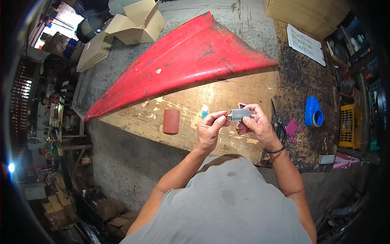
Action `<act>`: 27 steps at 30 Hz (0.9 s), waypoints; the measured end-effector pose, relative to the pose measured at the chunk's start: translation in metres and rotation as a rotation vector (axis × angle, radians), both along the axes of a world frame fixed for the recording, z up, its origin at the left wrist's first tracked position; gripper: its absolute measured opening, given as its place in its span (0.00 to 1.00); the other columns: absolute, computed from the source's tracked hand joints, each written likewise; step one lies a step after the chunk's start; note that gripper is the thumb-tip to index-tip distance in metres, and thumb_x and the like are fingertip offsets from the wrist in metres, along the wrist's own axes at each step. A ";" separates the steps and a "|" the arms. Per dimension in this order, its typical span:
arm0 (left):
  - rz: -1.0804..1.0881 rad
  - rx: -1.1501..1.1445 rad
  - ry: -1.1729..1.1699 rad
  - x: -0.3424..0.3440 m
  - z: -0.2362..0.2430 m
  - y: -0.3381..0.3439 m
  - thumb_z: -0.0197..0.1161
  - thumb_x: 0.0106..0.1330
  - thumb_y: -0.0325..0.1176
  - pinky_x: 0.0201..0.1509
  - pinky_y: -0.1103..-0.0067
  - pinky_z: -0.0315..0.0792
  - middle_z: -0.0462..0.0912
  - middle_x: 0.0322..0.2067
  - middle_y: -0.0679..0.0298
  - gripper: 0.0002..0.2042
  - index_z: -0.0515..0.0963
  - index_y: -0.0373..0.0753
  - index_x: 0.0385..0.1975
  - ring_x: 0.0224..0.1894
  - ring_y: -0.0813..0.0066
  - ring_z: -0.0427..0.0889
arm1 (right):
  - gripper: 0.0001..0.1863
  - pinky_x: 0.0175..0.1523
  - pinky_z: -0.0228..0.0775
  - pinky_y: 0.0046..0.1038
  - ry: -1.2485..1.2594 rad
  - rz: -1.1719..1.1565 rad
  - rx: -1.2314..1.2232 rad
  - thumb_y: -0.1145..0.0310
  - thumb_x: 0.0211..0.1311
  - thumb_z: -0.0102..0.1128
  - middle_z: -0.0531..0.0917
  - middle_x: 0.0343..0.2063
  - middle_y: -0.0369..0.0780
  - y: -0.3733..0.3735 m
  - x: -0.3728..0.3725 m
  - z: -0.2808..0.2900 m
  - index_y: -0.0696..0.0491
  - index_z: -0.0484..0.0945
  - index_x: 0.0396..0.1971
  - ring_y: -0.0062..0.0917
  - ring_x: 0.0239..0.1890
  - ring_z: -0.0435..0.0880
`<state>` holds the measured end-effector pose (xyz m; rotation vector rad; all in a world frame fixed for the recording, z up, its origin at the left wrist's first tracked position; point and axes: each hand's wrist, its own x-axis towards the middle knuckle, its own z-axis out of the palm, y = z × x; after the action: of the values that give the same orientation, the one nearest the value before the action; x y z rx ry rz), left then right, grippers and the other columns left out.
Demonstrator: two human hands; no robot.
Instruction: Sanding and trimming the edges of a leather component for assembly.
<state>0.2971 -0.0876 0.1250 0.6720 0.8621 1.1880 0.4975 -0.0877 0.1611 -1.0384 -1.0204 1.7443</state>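
Wearing a grey shirt (pixel 227 199) nearest below both hands, with a black band (pixel 276 150) around the right wrist. Pinching with the left hand (pixel 210 129), thumb to forefinger, at the left end of a thin shaft (pixel 229 117). Clasping with the right hand (pixel 260 128), between thumb and fingers, the right end of a finely ribbed grey cylinder (pixel 240 115) on that same shaft. Holding the cylinder so between the two hands, roughly level, above the bench. Under the right thumb, showing only in part, a dull red piece (pixel 242 129); cannot tell whether touched by the right hand.

Just beyond the left hand, a small blue-and-white piece (pixel 204 111). Well to the left of the left hand, a brick-red rectangular sheet (pixel 171 121) on the worn wooden workbench (pixel 252 89). Just right of the right hand, black-handled scissors (pixel 279 128), pointing away; next to them, a crumpled magenta scrap (pixel 292 129); farther right, a blue tape dispenser (pixel 312 112).

Beyond both hands, a broad scuffed red panel (pixel 178 65), tapering to a point at far left. Farther off, right of the right hand, a clipboard (pixel 305 45) with a white sheet; far left of the left hand, an open cardboard box (pixel 140 30) beside flattened cardboard (pixel 94 53).
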 end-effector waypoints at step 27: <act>-0.172 -0.269 0.022 0.006 -0.027 -0.004 0.59 0.71 0.33 0.42 0.79 0.73 0.79 0.33 0.67 0.09 0.75 0.37 0.45 0.34 0.80 0.77 | 0.16 0.26 0.68 0.17 -0.651 -0.809 -0.130 0.67 0.64 0.63 0.78 0.28 0.30 -0.089 0.160 -0.094 0.53 0.77 0.50 0.11 0.26 0.74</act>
<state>0.3030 -0.0917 0.0976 0.5284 0.9426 0.8923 0.6577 -0.1766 0.0672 -1.8501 -0.6836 0.8213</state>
